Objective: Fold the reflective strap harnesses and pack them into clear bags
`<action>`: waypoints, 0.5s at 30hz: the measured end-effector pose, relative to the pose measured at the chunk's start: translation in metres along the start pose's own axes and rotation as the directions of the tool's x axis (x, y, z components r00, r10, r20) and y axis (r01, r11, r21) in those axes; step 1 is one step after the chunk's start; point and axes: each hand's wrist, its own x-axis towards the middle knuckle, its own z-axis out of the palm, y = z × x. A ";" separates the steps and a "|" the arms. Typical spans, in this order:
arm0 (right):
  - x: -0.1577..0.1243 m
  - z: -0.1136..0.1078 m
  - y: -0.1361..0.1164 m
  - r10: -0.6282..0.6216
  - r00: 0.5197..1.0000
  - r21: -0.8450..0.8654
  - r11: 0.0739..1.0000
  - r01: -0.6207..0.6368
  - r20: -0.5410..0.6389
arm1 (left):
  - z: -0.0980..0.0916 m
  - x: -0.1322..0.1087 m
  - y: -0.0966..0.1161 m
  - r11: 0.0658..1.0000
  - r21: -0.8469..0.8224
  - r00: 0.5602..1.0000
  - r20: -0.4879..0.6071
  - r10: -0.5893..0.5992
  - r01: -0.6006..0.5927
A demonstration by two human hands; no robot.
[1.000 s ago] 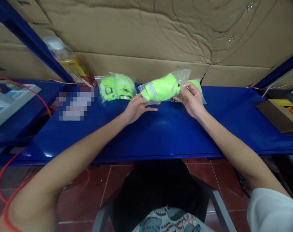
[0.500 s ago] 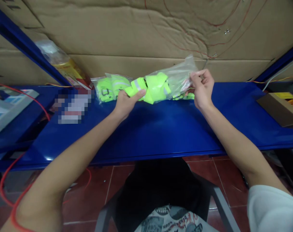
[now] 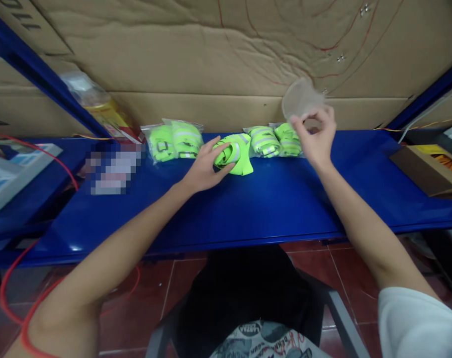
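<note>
My left hand (image 3: 208,168) has its thumb and fingers curved round a loose roll of neon yellow-green reflective strap (image 3: 241,158), unbagged at the middle of the blue shelf. One end of the strap hangs toward the front. Farther right and higher, my right hand (image 3: 317,130) pinches a clear plastic bag (image 3: 302,99), blurred and seemingly empty, in front of the cardboard. Left of the roll lie bagged yellow-green straps (image 3: 186,139), one showing a black buckle. Between the roll and my right hand sit more bagged rolled straps (image 3: 263,141).
A plastic bottle (image 3: 99,102) with a yellow label leans at the back left. An open cardboard box (image 3: 427,169) stands on the right. Red cable (image 3: 13,278) loops by my left arm. Cardboard (image 3: 173,59) backs the blue shelf (image 3: 226,214).
The strap has come out of the clear bag and now sits lower in my left hand. My right hand has lifted the bag away, uncovering the bagged straps behind.
</note>
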 end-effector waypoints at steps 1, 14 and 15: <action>-0.006 0.004 -0.006 -0.037 0.999 -0.085 0.996 0.040 0.033 | -0.001 0.000 0.003 1.000 0.015 1.000 0.020 0.000 0.000; 0.005 -0.043 -0.024 -0.048 0.992 -0.736 0.666 0.119 0.117 | -0.053 0.010 -0.034 0.778 0.377 0.864 -0.252 -0.435 0.502; 0.004 -0.039 -0.027 -0.030 0.991 -0.750 0.651 0.118 0.129 | -0.052 0.009 -0.037 0.770 0.380 0.859 -0.220 -0.463 0.513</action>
